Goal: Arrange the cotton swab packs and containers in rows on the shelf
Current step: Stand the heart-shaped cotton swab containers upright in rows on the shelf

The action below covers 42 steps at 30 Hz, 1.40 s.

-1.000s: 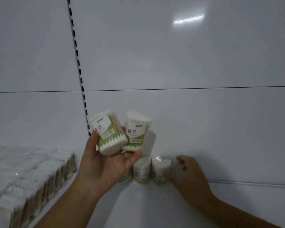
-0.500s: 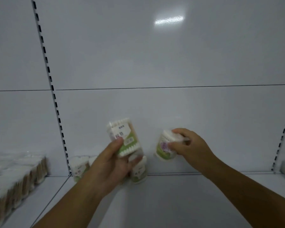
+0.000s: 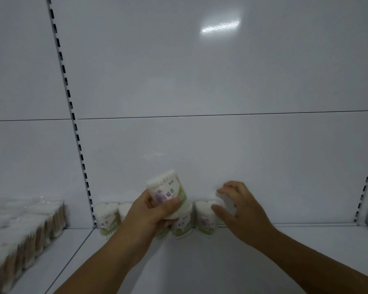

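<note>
I see open shelf (image 3: 200, 266) in front and to the right; standing containers (image 3: 106, 219) line the back wall (image 3: 221, 155), and wrapped packs (image 3: 26, 234) block the left.

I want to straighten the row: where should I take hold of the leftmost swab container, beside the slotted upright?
Probably by its upper half, coming from the front and above. The leftmost container stands upright near the back wall, a neighbour close on its right, so its top and front are freest.

The raised pack (image 3: 167, 193) bears 2 blurred Chinese characters on its front, seemingly 棉签. The standing pack (image 3: 182, 227) below shows similar ones, too smeared to read.
</note>
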Tool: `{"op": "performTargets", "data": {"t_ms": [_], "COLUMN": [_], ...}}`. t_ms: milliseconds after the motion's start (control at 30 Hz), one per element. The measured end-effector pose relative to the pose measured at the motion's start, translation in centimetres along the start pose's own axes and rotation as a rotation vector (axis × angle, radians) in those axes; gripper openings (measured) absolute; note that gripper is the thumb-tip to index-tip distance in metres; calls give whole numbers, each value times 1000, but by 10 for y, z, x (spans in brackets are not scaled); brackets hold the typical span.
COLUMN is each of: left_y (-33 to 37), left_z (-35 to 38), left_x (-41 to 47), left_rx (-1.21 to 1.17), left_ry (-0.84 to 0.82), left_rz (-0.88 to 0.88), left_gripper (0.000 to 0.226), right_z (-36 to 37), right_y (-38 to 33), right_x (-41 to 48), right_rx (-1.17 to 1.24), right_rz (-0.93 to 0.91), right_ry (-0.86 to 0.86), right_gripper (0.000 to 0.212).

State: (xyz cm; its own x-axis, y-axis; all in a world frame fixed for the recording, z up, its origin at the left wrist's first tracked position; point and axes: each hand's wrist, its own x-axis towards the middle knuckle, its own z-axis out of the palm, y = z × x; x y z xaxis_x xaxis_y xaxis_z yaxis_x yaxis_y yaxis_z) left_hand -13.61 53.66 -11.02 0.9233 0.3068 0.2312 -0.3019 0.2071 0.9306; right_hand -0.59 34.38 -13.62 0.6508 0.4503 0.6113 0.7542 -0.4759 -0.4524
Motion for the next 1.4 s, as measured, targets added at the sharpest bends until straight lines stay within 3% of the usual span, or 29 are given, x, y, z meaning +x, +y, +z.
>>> {"op": "performTargets", "data": {"t_ms": [67,133,233,333,400,467,567,733,833,967,1067,1133,1200,1400], "left_y": [-3,-10,-22,-19,-15,-12,-22,-33,-28,-21,-30,-46,-66,-129], "left_z": [13,31,55,49,25,3,-8,-8,-3,32,81,114,145,251], "left_x": [-1,1,4,11,19,28,36,48,48,46,41,40,43,53], "left_rx": [106,253,408,549,934,1401,1705,1682,1662,1378,1098,1012,962,1175], "left_ry": [-13,-35,-142,-266,-201,-196,-278,-204,-211,-255,-508,-641,-713,-1017], "left_rz": [34,76,155,132,254,443,432,446,468,817,858,875,809,510], "left_gripper": [65,55,48,67,75,58,49,43,40,27,25,19,29,53], "right_z": [-19,-32,-38,-51,-55,-51,-33,-16,-18,-33,-68,-99,-131,-223], "right_y": [-22,-43,-50,-27,-4,16,33,41,41,54,70,78,84,89], "right_x": [1,-2,-8,-8,-12,-19,-26,-25,-30,-50,-71,-88,-105,-169], "right_rx": [258,390,257,238,167,74,-16,-166,-163,-261,-327,-374,-452,-760], "right_rz": [-16,-38,-101,-25,38,106,171,116,124,106,121,156,221,422], "right_ry": [53,-32,-32,48,76,70,-13,-82,-153,-254,-262,-274,-266,-183], "right_gripper": [47,55,49,36,38,41,43,49,66,84,71,63,58,56]}}
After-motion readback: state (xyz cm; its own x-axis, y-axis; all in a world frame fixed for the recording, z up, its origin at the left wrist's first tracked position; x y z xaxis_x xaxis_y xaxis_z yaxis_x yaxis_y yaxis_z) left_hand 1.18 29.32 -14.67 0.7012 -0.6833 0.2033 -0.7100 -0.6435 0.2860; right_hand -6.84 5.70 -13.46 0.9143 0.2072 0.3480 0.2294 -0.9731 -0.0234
